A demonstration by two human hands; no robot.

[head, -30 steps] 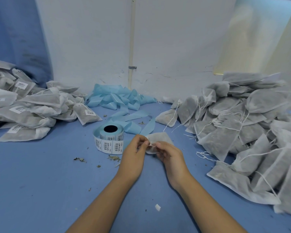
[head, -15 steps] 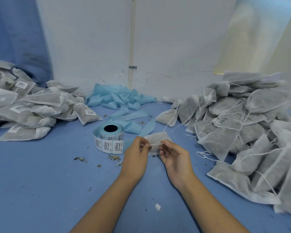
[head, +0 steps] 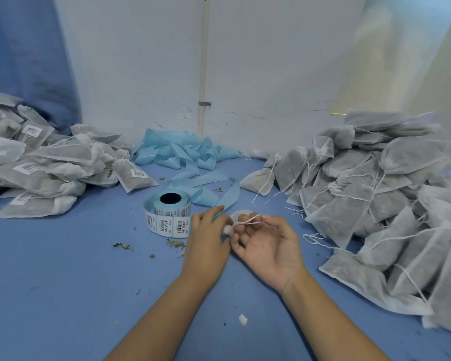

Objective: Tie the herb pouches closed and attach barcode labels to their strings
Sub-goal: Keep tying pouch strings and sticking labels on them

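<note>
A small white herb pouch point(head: 241, 214) lies on the blue table, mostly hidden behind my two hands. My left hand point(head: 206, 238) grips the bunched neck of the pouch. My right hand point(head: 267, 243) is turned palm up and pinches the pouch's white string point(head: 248, 220), which runs taut over its fingers to the neck. A roll of barcode labels point(head: 168, 214) on blue backing stands just left of my left hand, apart from it.
A pile of labelled pouches point(head: 44, 168) lies at the left. A larger heap of unlabelled pouches point(head: 370, 204) with loose strings fills the right. Spent blue backing strips point(head: 185, 152) are heaped at the white wall. Herb crumbs point(head: 123, 246) dot the table.
My right hand has turned palm up and drawn the string out to the right. My left hand has closed round the pouch's neck, covering more of the pouch.
</note>
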